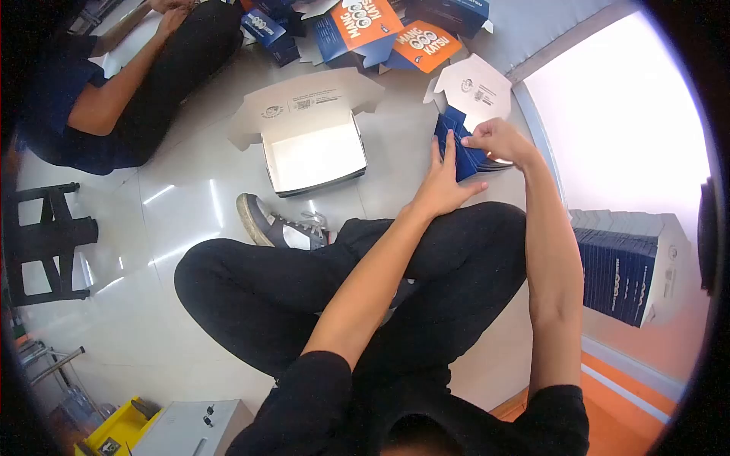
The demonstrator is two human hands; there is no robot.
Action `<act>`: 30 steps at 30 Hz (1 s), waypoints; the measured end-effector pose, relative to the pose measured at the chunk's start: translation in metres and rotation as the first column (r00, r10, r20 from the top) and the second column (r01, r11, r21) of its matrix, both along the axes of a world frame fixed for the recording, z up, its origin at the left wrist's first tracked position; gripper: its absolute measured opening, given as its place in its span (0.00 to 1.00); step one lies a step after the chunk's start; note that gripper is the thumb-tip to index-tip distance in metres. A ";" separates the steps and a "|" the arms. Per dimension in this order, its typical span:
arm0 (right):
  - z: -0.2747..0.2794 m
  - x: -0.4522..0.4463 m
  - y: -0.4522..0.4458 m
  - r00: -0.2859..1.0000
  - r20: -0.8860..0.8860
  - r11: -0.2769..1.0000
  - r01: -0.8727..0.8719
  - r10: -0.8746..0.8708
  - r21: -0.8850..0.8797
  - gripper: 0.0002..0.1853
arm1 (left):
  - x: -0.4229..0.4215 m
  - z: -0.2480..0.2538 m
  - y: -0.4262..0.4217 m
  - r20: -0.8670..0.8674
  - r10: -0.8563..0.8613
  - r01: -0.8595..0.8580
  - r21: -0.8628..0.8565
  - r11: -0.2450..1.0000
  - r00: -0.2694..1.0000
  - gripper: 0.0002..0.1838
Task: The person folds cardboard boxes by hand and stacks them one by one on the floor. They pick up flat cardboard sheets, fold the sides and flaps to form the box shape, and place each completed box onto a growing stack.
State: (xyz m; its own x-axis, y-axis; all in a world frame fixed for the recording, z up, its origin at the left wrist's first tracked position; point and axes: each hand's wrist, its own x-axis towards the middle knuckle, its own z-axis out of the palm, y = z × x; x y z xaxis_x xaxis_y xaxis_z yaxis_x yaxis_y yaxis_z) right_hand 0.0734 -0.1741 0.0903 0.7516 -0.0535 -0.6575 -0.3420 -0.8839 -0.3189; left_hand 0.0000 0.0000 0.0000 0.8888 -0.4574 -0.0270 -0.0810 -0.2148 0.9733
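Observation:
My left hand lies with fingers spread on a dark blue cardboard piece at the upper right of the floor. At that piece's right side, my right hand has its thumb and index finger pinched together at the blue card. Just behind the hands stands a raised white flap with small print. To the left sits an open box, white inside, its printed lid folded back and nothing visible in it.
Orange and blue boxes lie piled at the top. A co-worker sits at upper left. A stack of flat blue cartons stands at right, a black stand at left, and a grey cabinet with a yellow bin at lower left.

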 end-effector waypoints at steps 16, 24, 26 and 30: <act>-0.006 -0.017 -0.012 0.914 0.378 0.950 0.027 -0.150 0.311 0.13 | 0.014 -0.047 -0.010 -0.071 0.140 -0.148 -0.124 0.981 0.988 0.44; 0.104 -0.081 0.067 0.360 0.874 0.933 -0.020 -0.327 0.358 0.14 | 0.006 -0.045 0.019 -0.203 0.145 -0.198 -0.273 0.941 0.968 0.42; 0.104 -0.094 0.103 0.303 0.951 0.967 -0.215 -0.063 0.133 0.11 | -0.001 0.020 0.081 -0.551 0.181 -0.509 -0.529 0.679 0.814 0.38; 0.070 -0.097 0.186 0.208 0.890 0.768 -0.607 0.405 -0.207 0.11 | -0.010 0.111 0.188 -0.417 0.312 -0.497 -0.472 0.729 0.854 0.38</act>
State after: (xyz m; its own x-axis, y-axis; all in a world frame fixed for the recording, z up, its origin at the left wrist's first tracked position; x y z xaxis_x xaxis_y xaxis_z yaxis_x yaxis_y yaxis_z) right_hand -0.0237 0.0116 0.1601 0.6936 0.5898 0.4136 0.7095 -0.6585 -0.2509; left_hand -0.0097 0.1882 0.1109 0.9818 -0.0722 -0.1756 0.1897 0.4116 0.8914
